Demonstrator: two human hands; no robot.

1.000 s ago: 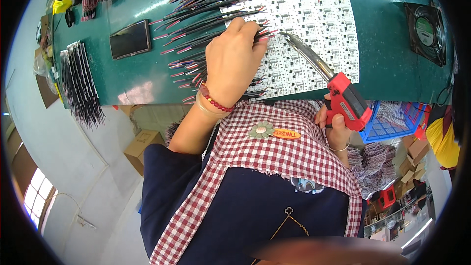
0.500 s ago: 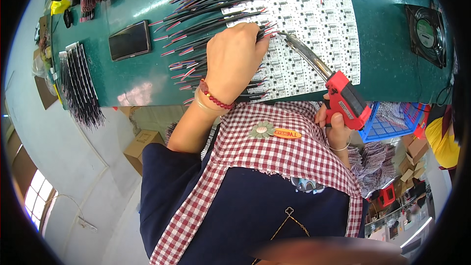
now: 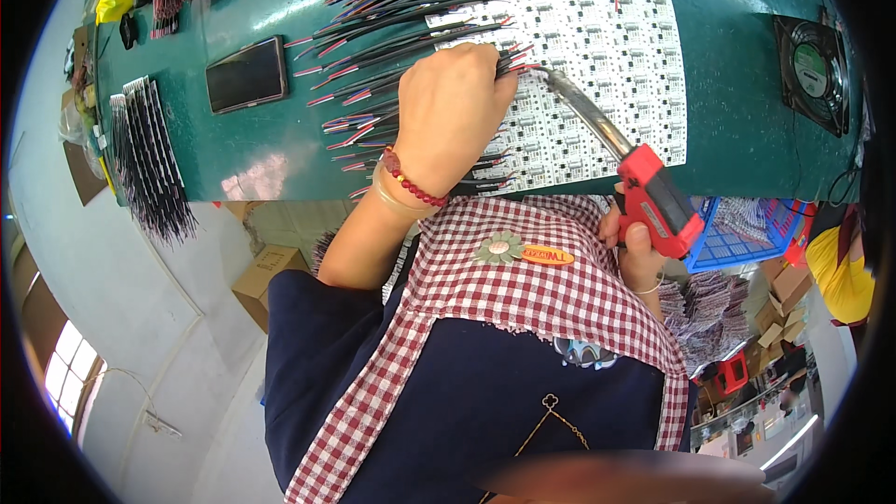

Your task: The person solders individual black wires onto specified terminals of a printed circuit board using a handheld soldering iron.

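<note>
My left hand (image 3: pixel 453 98), wearing a red bead bracelet and a bangle, is closed in a pinch on a thin black cable (image 3: pixel 511 63) with bare coloured wire ends. Those ends point right over a white sheet of circuit boards (image 3: pixel 611 65). In my right hand (image 3: pixel 635 243) is a red and black soldering gun (image 3: pixel 658 201), gripped by its handle. The gun's metal tip reaches up and left to the wire ends; whether they touch is too small to tell. More black cables (image 3: pixel 373 84) lie in a row under and beside my left hand, partly hidden by it.
On the green table (image 3: pixel 271 145) lie a dark phone (image 3: pixel 246 75) and a bundle of finished-looking strips with cables (image 3: pixel 149 154) at the left edge. A black fan (image 3: pixel 810 70) stands at the right. Below the table's right side is a blue crate (image 3: pixel 747 233).
My left hand and the cable have shifted slightly right and down. The soldering gun's tip has moved a little right and down with them; both grips stay the same.
</note>
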